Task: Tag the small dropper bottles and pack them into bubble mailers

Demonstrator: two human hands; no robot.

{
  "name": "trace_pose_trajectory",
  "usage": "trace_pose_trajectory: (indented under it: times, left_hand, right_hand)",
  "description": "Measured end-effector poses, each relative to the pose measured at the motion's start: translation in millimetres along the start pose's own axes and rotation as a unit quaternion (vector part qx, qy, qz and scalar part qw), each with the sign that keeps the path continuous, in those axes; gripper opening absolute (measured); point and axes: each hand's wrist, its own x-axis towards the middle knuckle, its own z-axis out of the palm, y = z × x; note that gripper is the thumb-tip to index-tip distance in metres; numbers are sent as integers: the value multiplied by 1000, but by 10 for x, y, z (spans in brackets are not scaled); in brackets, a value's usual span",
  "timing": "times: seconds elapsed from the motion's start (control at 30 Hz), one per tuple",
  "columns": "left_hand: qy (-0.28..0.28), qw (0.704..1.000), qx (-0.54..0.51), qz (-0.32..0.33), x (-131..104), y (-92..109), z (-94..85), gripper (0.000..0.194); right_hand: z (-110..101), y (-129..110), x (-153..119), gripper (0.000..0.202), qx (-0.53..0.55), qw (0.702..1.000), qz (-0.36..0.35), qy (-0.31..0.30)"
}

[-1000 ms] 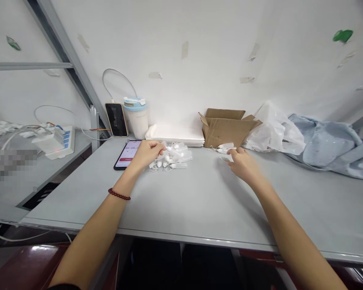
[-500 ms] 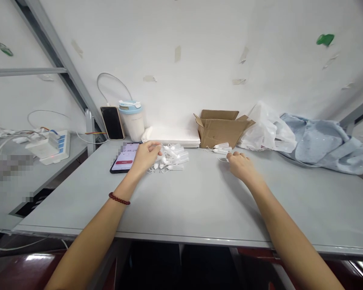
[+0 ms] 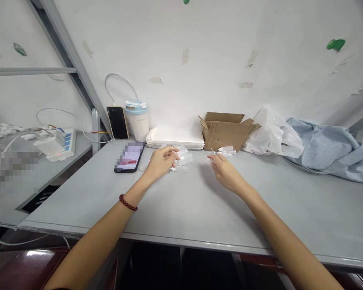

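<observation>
A pile of small white, translucent pieces with thin cords [image 3: 185, 158] lies on the grey table [image 3: 175, 209]. Over the left part of this pile is my left hand [image 3: 161, 162], its thumb and fingers curved and apart, with nothing visibly held. My right hand [image 3: 225, 171] is right of the pile, fingertips pinched together on something small and whitish that I cannot make out. Just behind it, a smaller group of the same white pieces [image 3: 226, 151] lies in front of an open cardboard box [image 3: 226, 133].
Left of the pile lies a phone [image 3: 129, 158]; another phone [image 3: 117, 123] stands by a lidded cup [image 3: 138, 123]. White flat sheets [image 3: 178, 138] are stacked at the wall. A plastic bag [image 3: 270, 135] and blue cloth [image 3: 329, 149] lie right. A power strip [image 3: 65, 147] sits far left.
My left hand has moved right, over the pile. My right hand has moved left, away from the smaller group, with its fingertips now pinched. The view has shifted slightly.
</observation>
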Motion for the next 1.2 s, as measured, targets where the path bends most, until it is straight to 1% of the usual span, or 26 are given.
trace_pose_trajectory:
  times: [0.1,0.2,0.33,0.43,0.53,0.67,0.83,0.97,1.07,1.2]
  left_hand:
    - [-73,997,-2,-7,-50,-3,95,31]
    - [-109,994,2,-6,-83,-25,159,33]
    - [-120,993,0,-15,-99,-48,189,34]
    - [-131,991,-4,-24,-106,-34,189,29]
    - [-141,990,-7,-21,-106,-28,189,26]
    - [-144,989,-15,-17,-84,-57,191,27]
    - [-140,986,-77,-43,-84,-27,182,31]
    - [-161,977,-122,-70,-119,23,181,31]
    - [-171,968,-160,-87,-134,31,195,30]
    - [-172,962,-179,-117,-137,25,215,28]
  right_hand:
    - [65,-149,-38,34,23,998,-55,13]
    - [68,-233,-59,35,45,996,-73,9]
    - [57,-265,-69,33,114,992,-56,1]
    - [55,-279,-80,32,162,986,-38,-5]
    - [39,-304,-92,32,187,982,-24,-19]
    - [8,-338,-96,33,219,975,-10,-31]
    - [0,-368,-103,31,285,958,0,-40]
    - [9,-386,-115,30,341,939,15,-41]
    - [17,-393,-119,30,358,932,18,-45]
    - [19,-404,-117,30,374,926,24,-49]
